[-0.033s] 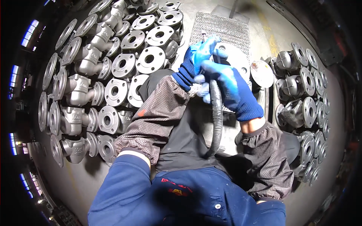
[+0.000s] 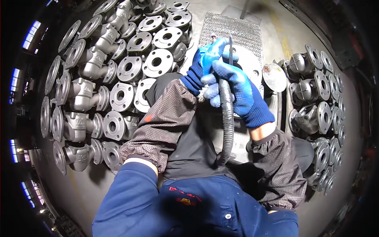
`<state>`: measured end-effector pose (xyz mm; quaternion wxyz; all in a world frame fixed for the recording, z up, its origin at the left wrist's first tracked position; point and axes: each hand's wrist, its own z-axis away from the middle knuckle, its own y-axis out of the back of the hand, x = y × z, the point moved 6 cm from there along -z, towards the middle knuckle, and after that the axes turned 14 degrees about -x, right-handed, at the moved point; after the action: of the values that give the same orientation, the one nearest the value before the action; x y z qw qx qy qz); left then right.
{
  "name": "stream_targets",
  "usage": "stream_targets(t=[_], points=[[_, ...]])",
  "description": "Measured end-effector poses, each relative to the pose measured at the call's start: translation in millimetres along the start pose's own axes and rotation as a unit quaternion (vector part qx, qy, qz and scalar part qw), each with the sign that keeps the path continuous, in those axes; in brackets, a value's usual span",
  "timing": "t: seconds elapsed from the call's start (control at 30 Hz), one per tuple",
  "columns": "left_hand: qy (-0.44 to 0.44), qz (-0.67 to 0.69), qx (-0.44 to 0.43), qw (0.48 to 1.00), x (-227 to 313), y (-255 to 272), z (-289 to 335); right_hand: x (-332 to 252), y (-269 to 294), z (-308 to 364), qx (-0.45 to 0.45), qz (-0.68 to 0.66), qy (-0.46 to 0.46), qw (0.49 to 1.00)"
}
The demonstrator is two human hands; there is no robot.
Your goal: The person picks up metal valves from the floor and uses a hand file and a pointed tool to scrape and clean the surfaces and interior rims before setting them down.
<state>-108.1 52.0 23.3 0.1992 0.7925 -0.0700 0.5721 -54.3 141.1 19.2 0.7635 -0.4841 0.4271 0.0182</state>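
In a blue coated glove, my right hand (image 2: 236,85) wraps round the upper end of a hand tool. A thin dark rod (image 2: 231,50) sticks out beyond the fingers, and a dark ribbed hose (image 2: 227,118) runs back toward my lap. My left hand (image 2: 211,58), gloved alike, is curled just left of the rod; what its fingers hold is hidden. Below both hands lies a pale flanged metal casting (image 2: 247,65) with bolt holes, largely covered by them. It rests on a ridged metal plate (image 2: 211,24).
Rows of grey flanged valve castings (image 2: 112,125) crowd the floor to my left. More valve castings (image 2: 318,85) are stacked to my right. A round pale disc (image 2: 274,77) stands right of the plate. My knees flank the workpiece.
My right hand has turned and shifted slightly, so the rod shows longer and more upright. My left hand has hardly moved.
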Motion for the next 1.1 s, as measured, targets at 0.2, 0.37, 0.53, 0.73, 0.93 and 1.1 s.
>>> stream_targets(t=[0.2,0.37,0.53,0.73,0.93,1.1], points=[[0.033,0.040,0.036,0.998,-23,-2,-6,10,3,10,0.020,0.005,0.085,0.996],[-0.087,-0.233,0.170,0.953,-24,12,2,-84,26,75,0.191,0.340,0.240,0.889],[-0.085,-0.211,0.151,0.962,2,-1,-2,-108,81,58,0.343,0.437,0.150,0.818],[-0.124,-0.268,0.075,0.953,2,-3,14,-55,96,74,0.274,0.440,0.156,0.841],[0.030,-0.050,0.057,0.997,-15,-3,37,-35,49,133,0.148,0.361,0.085,0.917],[0.062,-0.126,0.051,0.989,-7,25,59,-70,2,132,-0.053,0.397,-0.009,0.916]])
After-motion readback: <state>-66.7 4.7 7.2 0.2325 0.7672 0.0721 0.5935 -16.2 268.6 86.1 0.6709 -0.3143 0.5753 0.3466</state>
